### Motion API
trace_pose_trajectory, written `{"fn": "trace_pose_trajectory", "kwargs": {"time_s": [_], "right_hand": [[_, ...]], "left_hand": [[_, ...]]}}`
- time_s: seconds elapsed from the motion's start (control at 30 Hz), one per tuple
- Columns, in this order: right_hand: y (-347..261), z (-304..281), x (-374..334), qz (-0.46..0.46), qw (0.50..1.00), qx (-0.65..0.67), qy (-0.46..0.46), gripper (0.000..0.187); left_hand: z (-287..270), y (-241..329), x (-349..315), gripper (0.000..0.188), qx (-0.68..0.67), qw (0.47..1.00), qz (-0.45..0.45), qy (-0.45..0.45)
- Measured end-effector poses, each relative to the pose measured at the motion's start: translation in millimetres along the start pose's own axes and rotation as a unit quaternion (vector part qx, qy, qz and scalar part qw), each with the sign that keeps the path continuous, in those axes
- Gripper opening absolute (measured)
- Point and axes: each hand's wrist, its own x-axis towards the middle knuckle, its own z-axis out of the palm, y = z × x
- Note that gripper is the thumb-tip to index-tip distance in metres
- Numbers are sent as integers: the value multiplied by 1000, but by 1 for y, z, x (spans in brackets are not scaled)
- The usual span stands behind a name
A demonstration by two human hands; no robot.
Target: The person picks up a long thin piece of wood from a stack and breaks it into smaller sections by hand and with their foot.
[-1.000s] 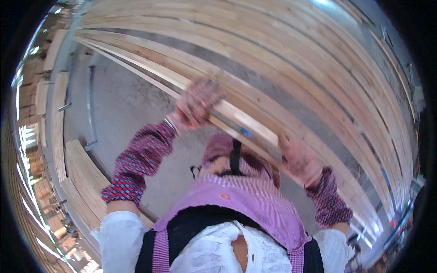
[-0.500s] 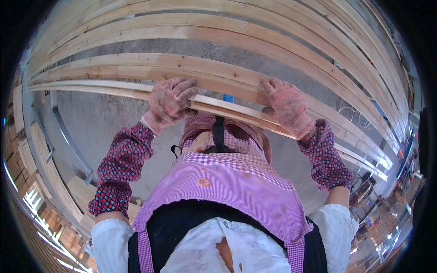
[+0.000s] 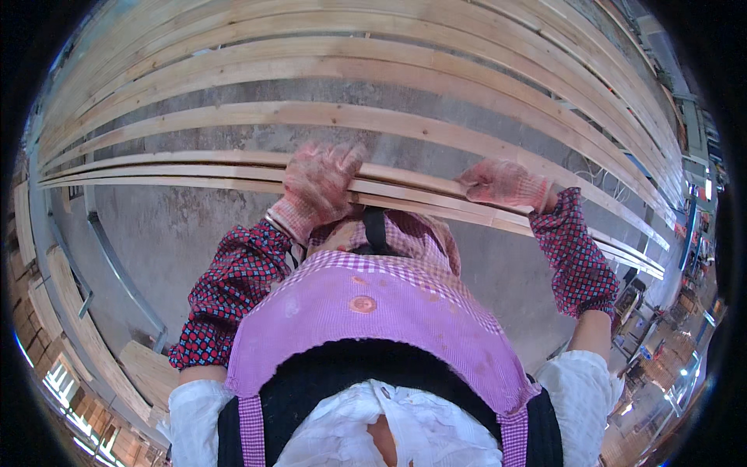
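Note:
Several long, pale wooden strips (image 3: 412,178) run side by side across in front of me, close to my apron. My left hand (image 3: 320,187), in a stained pinkish work glove, is wrapped over these strips with its fingers on the far side. Farther right, my right hand (image 3: 502,184), gloved likewise, has its fingers curled on the same strips; its thumb is hidden. Just beyond lies a separate wooden board (image 3: 311,114), with a gap between it and the strips. Neither hand touches that board.
More long boards (image 3: 334,71) lie roughly parallel farther away, with grey concrete floor (image 3: 187,241) showing between and below them. Metal bars (image 3: 120,261) stand at the left, near more planks (image 3: 97,335). A pale cable (image 3: 599,175) lies at the right beyond the strips.
One board has come toward me, away from its neighbour, and now lies against the near strips. My left hand has shifted right and closed over them; my right hand has curled and moved slightly.

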Motion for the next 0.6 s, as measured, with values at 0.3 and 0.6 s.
{"fn": "trace_pose_trajectory", "kwargs": {"time_s": [0.3,0.6], "right_hand": [[-12,28,72,14,877,-375,302,52],[0,-1,60,-87,989,59,-105,48]], "left_hand": [[9,2,-5,63,22,988,70,137],[35,-29,-13,98,-56,987,37,144]]}}
